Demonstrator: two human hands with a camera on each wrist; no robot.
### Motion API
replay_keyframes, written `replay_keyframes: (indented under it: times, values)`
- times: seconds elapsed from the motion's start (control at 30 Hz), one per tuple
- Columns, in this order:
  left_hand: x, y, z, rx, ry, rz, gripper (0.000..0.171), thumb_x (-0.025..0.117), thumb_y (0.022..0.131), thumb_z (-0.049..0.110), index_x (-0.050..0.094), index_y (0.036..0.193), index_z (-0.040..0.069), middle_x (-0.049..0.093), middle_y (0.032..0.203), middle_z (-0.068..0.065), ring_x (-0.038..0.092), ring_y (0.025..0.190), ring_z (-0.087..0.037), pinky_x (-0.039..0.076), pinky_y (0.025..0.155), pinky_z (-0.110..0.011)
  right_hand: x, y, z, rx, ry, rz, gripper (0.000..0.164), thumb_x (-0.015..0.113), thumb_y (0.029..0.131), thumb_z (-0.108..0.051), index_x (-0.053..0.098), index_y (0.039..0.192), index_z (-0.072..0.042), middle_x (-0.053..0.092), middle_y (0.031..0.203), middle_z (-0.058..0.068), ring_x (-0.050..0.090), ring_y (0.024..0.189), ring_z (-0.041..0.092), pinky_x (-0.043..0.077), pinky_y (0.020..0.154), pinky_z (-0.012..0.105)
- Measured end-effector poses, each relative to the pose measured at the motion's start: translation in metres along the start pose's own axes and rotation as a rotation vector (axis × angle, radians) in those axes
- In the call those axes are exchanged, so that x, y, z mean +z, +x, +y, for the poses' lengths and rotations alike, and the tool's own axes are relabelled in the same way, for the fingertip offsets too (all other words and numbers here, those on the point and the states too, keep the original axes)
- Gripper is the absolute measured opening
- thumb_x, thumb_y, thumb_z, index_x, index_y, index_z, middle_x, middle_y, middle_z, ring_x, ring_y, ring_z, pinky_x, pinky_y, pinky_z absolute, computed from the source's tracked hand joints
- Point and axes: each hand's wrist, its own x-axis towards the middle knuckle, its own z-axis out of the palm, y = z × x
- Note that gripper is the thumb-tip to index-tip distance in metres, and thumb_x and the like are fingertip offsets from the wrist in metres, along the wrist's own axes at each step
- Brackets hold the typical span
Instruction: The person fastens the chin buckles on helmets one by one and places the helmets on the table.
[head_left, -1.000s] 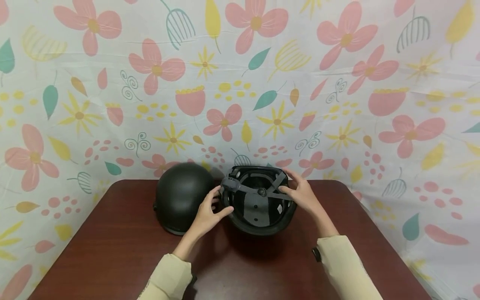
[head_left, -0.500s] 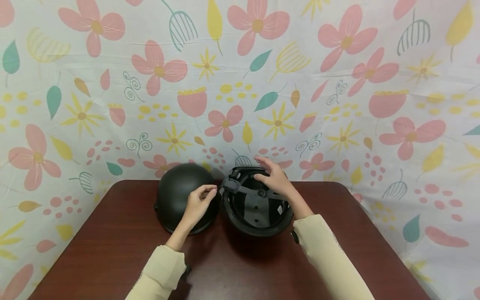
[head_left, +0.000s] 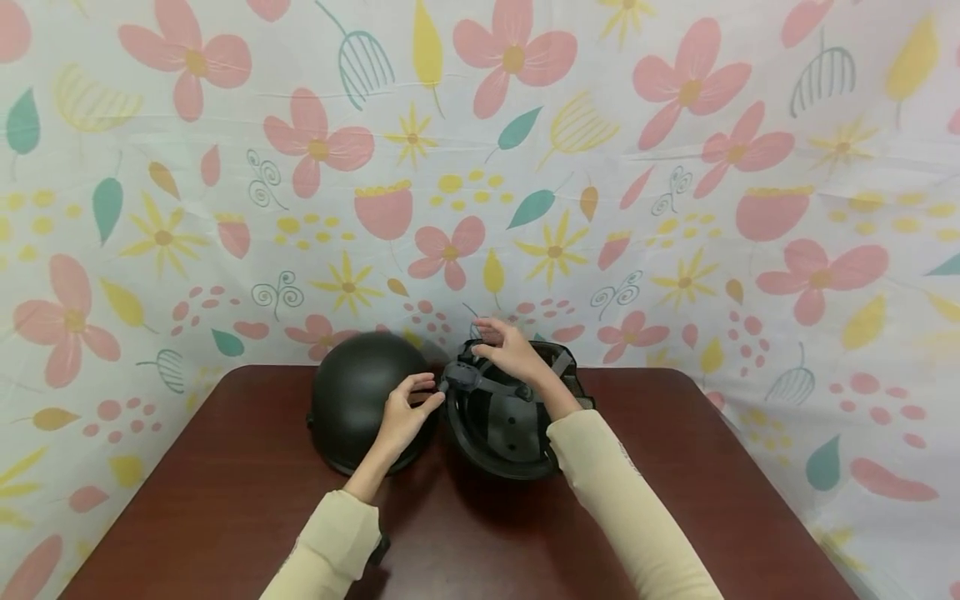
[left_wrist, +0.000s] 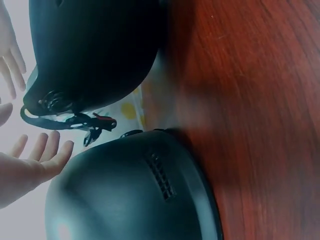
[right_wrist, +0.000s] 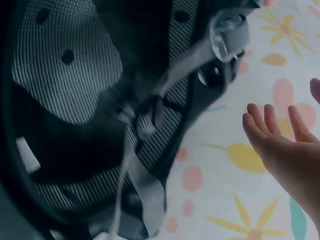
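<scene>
While left hand and right hand are hovering, grips loosely spread, by the upturned black hard-shell helmet, its grey webbing strap is seemingly awaiting handling. Likely needing a pinch next.

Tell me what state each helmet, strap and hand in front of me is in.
Left helmet: dome up on the table.
Right helmet: upturned, inside showing.
Grey straps: attached to the right helmet; whether buckled is unclear.
Strap end: hanging at the right helmet's rim.
Left hand: holding nothing.
Right hand: holding nothing, over the right helmet.
</scene>
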Motion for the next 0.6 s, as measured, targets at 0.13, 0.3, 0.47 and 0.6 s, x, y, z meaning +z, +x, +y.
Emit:
replay_keyframes:
  times: [0.13, 0.3, 0.47, 0.6]
  values:
    - [0.003, 0.000, -0.003, -0.007, 0.025, 0.000, 0.041, 0.067, 0.093, 0.018, 0.057, 0.131, 0.004, 0.061, 0.126, -0.020, 0.060, 0.113, -0.037, 0.053, 0.091, -0.046, 0.012, 0.003, 0.007, 0.041, -0.003, -0.009, 0.051, 0.054, 0.100, -0.018, 0.040, 0.148, -0.008, 0.042, 0.149, 0.022, 0.042, 0.138, 0.038, 0.043, 0.108, 0.051]
    - [0.003, 0.001, -0.007, 0.022, 0.017, 0.015, 0.028, 0.064, 0.095, 0.015, 0.065, 0.121, 0.004, 0.066, 0.120, -0.018, 0.064, 0.103, -0.033, 0.054, 0.087, -0.042, 0.025, 0.007, 0.013, 0.065, 0.008, 0.010, 0.049, 0.055, 0.100, -0.021, 0.044, 0.145, -0.007, 0.048, 0.145, 0.022, 0.047, 0.134, 0.036, 0.043, 0.108, 0.048]
    - [0.003, 0.002, -0.010, 0.032, 0.009, -0.015, 0.025, 0.060, 0.097, 0.015, 0.066, 0.119, 0.005, 0.066, 0.121, -0.016, 0.065, 0.102, -0.028, 0.054, 0.086, -0.037, 0.034, 0.011, 0.017, 0.070, -0.013, 0.061, 0.038, 0.058, 0.098, -0.021, 0.056, 0.133, -0.006, 0.060, 0.128, 0.019, 0.059, 0.119, 0.032, 0.049, 0.099, 0.044]
    - [0.003, 0.001, -0.005, 0.039, 0.005, -0.029, 0.025, 0.058, 0.097, 0.009, 0.066, 0.120, 0.004, 0.066, 0.121, -0.017, 0.064, 0.103, -0.029, 0.054, 0.087, -0.038, 0.039, 0.011, 0.019, 0.099, -0.051, 0.109, 0.029, 0.062, 0.097, -0.023, 0.064, 0.119, -0.006, 0.065, 0.113, 0.014, 0.062, 0.103, 0.026, 0.051, 0.089, 0.038]
